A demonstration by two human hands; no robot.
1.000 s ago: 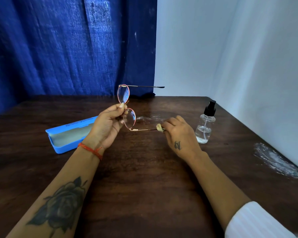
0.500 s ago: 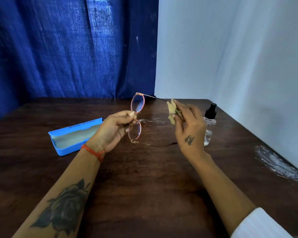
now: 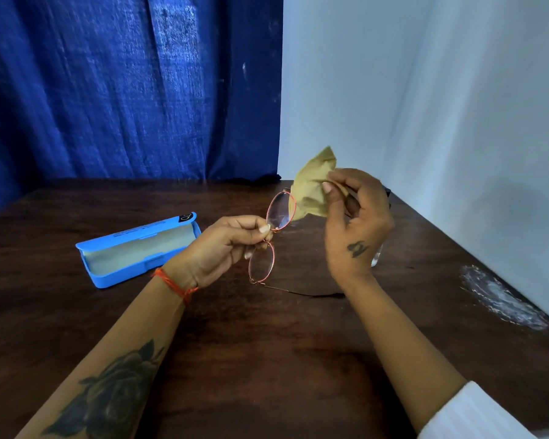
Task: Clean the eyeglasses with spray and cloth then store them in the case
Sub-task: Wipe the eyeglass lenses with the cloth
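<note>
Right hand (image 3: 355,223) has risen with the tan cloth (image 3: 313,188) pinched in its fingers, now beside the upper lens. Left hand (image 3: 222,248) pinches the eyeglasses (image 3: 270,236) at the bridge, above the table (image 3: 267,359). Blue case (image 3: 137,248): open, pale lining showing, nothing inside.

Bare tabletop (image 3: 267,359) in front of me, between my forearms. Open case (image 3: 137,248) sits left of my left hand (image 3: 222,248), apart from it. Right side hemmed by white wall (image 3: 473,153); curtain (image 3: 124,90) closes the back. Crumpled plastic (image 3: 501,299) lies by the wall. Spray bottle (image 3: 376,258) mostly hidden behind my right hand (image 3: 355,223).
</note>
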